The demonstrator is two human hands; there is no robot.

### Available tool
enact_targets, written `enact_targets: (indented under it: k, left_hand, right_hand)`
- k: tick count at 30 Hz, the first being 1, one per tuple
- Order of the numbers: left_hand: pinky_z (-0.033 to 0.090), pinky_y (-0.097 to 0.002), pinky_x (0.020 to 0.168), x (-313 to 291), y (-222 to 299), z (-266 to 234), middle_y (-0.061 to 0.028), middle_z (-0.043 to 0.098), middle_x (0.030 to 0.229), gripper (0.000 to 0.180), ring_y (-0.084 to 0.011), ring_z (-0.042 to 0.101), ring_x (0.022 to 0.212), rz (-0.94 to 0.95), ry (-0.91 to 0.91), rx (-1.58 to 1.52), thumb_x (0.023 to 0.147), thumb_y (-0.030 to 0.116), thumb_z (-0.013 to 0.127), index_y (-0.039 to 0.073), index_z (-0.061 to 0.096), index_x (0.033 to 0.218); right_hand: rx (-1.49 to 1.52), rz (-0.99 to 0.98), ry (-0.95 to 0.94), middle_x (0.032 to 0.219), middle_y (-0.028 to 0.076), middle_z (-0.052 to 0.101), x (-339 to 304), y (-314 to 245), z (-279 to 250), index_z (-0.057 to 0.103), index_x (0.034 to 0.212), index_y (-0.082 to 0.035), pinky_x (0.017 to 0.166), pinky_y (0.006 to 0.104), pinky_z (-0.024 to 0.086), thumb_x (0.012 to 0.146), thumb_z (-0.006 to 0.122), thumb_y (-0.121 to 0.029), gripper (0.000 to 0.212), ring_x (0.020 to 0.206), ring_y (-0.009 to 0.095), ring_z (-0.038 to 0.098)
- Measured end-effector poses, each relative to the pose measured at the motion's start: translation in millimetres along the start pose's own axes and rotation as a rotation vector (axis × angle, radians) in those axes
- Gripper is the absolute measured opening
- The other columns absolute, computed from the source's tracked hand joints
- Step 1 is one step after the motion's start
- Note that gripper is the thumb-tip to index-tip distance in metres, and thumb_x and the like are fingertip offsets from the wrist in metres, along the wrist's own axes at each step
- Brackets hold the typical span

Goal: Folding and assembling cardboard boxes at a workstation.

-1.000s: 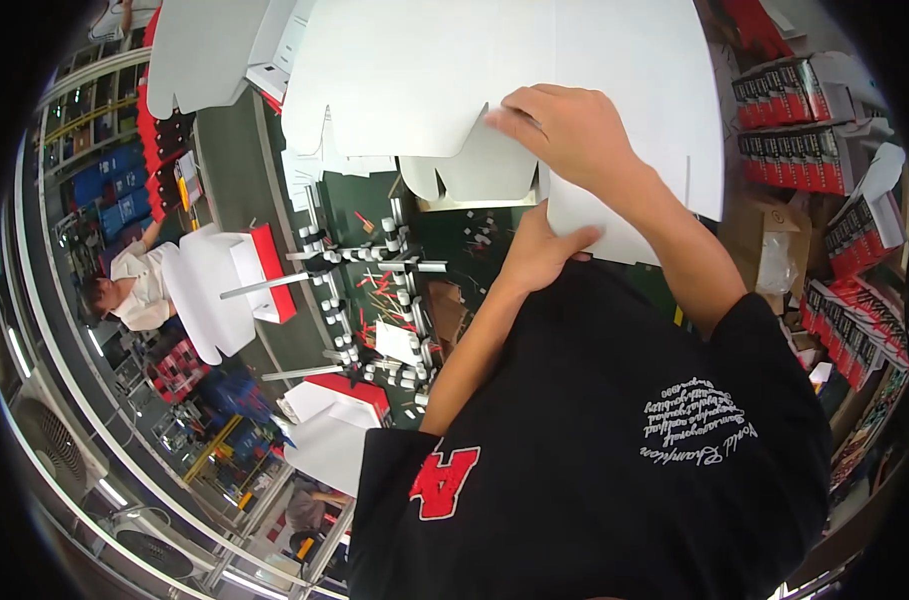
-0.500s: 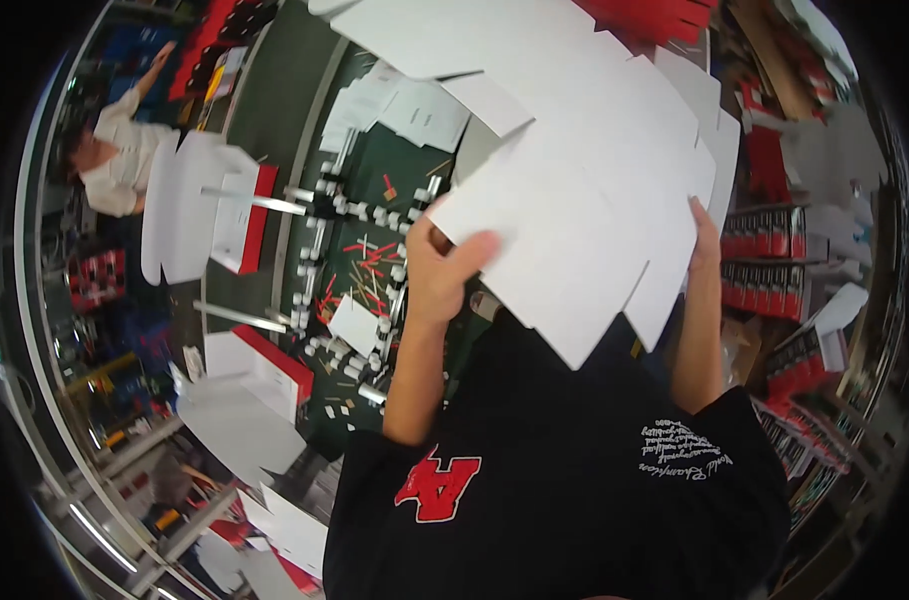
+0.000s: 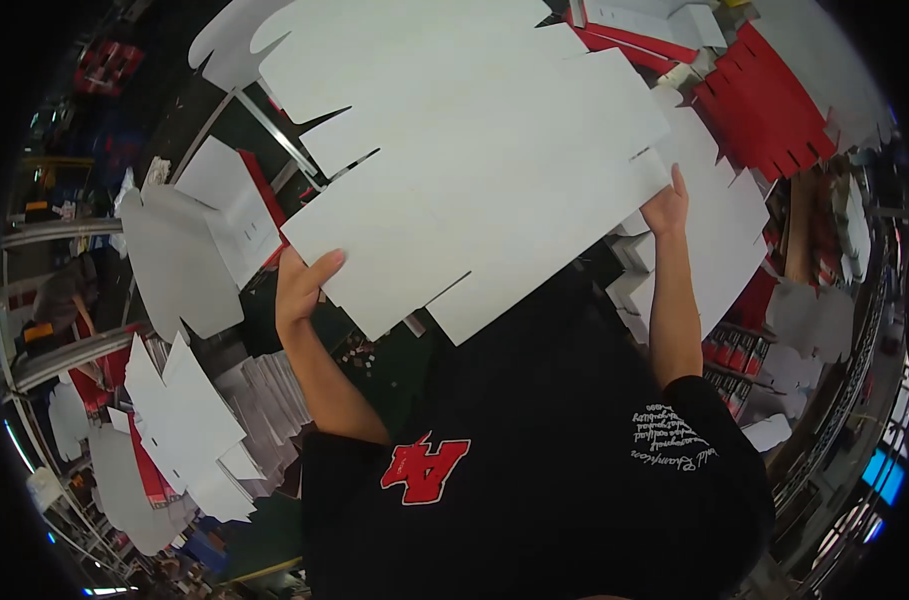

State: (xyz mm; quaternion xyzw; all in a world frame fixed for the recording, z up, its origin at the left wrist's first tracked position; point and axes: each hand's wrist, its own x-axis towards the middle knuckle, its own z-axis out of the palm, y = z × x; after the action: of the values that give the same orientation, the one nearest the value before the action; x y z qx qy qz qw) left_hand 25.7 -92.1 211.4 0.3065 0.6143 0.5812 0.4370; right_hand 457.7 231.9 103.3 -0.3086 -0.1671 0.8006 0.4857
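A large white die-cut cardboard sheet (image 3: 474, 170), with slots and flaps along its edges, spans the space in front of me. My left hand (image 3: 306, 288) grips its near left corner, thumb on top and the other fingers mostly hidden below. At the right edge my right hand (image 3: 666, 208) holds it, with several fingers out of sight under or behind the sheet. The sheet is raised in front of my chest and hides most of what lies beneath it.
Left of the sheet stands a half-folded white box (image 3: 236, 215) with a red side, near a metal bar (image 3: 279, 135). Stacked pale sheets (image 3: 274, 400) lie at lower left beside another white blank (image 3: 189, 425). More white blanks (image 3: 709, 225) and a red slotted blank (image 3: 764, 100) are to the right.
Both hands have carried the white cardboard sheet leftward in the picture, and it now lies broader and flatter to view. The surroundings have shifted as my view turned; the white frame is now mostly covered.
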Motion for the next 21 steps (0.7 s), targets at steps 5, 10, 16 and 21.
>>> enact_targets:
  k: [5,10,16,21]
  left_hand:
    - [0.045,-0.0302,0.086,-24,-57,-70,-0.0106,0.061,0.109,0.048,-0.0179,0.058,0.097,-0.104,0.123,0.074,0.079,0.017,0.068,-0.006,0.052,0.118]
    - [0.046,-0.0298,0.083,-19,-87,-83,-0.0121,0.063,0.104,0.040,-0.0186,0.060,0.092,-0.125,0.390,0.232,0.079,0.009,0.066,-0.007,0.054,0.113]
    - [0.046,-0.0311,0.083,-12,-36,-29,-0.0132,0.062,0.100,0.041,-0.0197,0.059,0.091,0.040,0.669,0.538,0.075,0.007,0.069,-0.007,0.053,0.110]
    - [0.048,-0.0346,0.079,-5,15,-23,-0.0175,0.062,0.101,0.040,-0.0242,0.061,0.090,-0.060,0.778,0.556,0.076,0.010,0.069,-0.007,0.053,0.108]
  right_hand:
    - [0.047,0.266,-0.074,0.140,0.016,0.042,24,24,41,0.035,0.138,0.002,0.110,0.0413,0.026,0.091,0.044,-0.051,0.071,0.130,0.032,0.037]
    - [-0.319,0.344,-0.099,0.134,0.010,0.048,77,46,38,0.039,0.135,-0.001,0.105,0.0434,0.033,0.093,0.049,-0.040,0.058,0.124,0.027,0.044]
    - [-0.672,0.163,-0.045,0.118,0.015,0.058,81,50,94,0.051,0.124,0.003,0.092,0.0349,0.044,0.087,0.064,-0.017,0.044,0.105,0.023,0.057]
    - [-1.165,-0.225,-0.236,0.102,0.010,0.064,61,51,136,0.062,0.108,0.006,0.086,0.0308,0.044,0.085,0.066,-0.024,0.038,0.096,0.017,0.057]
